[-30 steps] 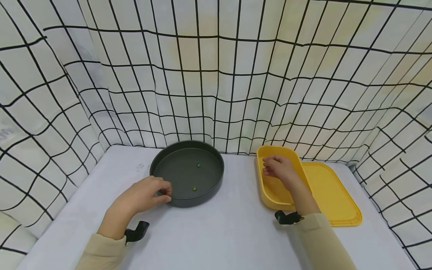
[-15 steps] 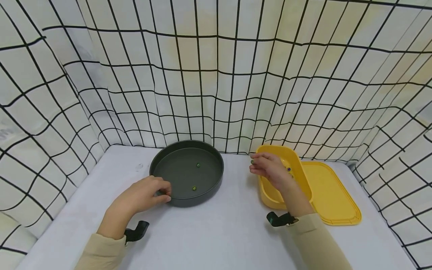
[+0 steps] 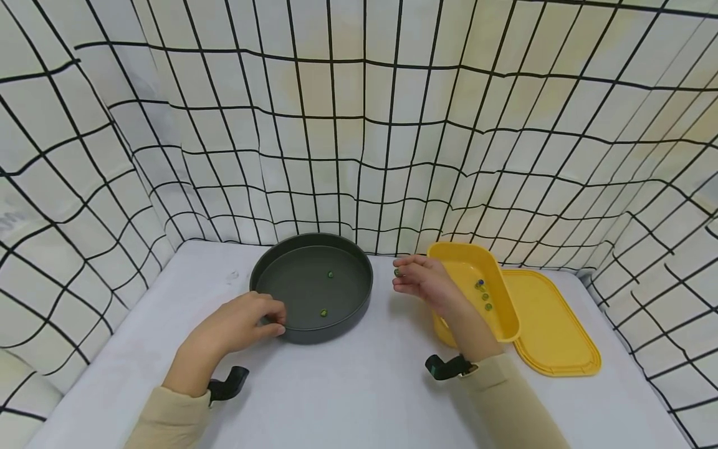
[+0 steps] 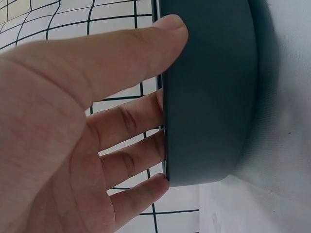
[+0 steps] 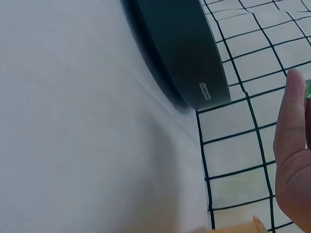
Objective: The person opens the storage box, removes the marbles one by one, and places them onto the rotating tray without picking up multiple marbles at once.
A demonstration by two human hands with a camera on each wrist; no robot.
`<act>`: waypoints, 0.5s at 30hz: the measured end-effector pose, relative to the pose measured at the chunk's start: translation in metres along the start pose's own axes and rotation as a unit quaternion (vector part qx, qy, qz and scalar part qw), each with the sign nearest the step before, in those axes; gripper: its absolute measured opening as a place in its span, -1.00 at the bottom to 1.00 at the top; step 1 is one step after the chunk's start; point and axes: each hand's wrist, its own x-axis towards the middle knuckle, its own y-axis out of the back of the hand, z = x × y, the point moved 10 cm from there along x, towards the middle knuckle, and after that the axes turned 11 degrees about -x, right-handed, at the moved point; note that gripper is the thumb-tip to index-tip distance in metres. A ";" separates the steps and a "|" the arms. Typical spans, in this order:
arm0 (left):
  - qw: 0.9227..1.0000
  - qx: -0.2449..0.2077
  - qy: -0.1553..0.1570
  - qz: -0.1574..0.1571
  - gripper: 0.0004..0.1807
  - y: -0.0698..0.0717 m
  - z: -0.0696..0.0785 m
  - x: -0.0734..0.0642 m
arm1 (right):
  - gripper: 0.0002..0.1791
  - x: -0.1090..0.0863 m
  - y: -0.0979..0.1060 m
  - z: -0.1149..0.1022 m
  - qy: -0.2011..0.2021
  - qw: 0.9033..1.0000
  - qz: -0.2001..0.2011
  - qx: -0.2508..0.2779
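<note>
- Biggest thing first, on the white surface [image 3: 359, 399]: my guess is we're mid-transfer, beads going from tub to pan. Next move probably calls for getting the right hand [image 3: 426, 284] over the pan's rim and letting go low so nothing bounces.
- One dark pan [image 3: 320, 336], round, left of centre. The left hand [image 3: 241, 321] has its grip closed over the near-left rim, thumb outside, seemingly steadying it.
- One yellow tub [image 3: 507, 312] over on the right, no lid on it.
- One yellow lid [image 3: 558, 324], flat, right beside the tub, which hides its left edge.
- Right grip's nearly closed, fingertips pinching one green bead [image 3: 397, 272] above the gap between tub and pan.
- Loose beads: two green beads [image 3: 323, 313] in the pan. The tub has one blue bead [image 3: 480, 282] plus about four greenish beads [image 3: 485, 297], too tiny and bunched to count for sure.
</note>
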 end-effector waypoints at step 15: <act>1.000 -0.003 0.002 -0.003 -0.81 0.000 -0.002 0.000 | -0.78 0.010 -0.057 -0.005 0.016 0.998 -0.046 0.026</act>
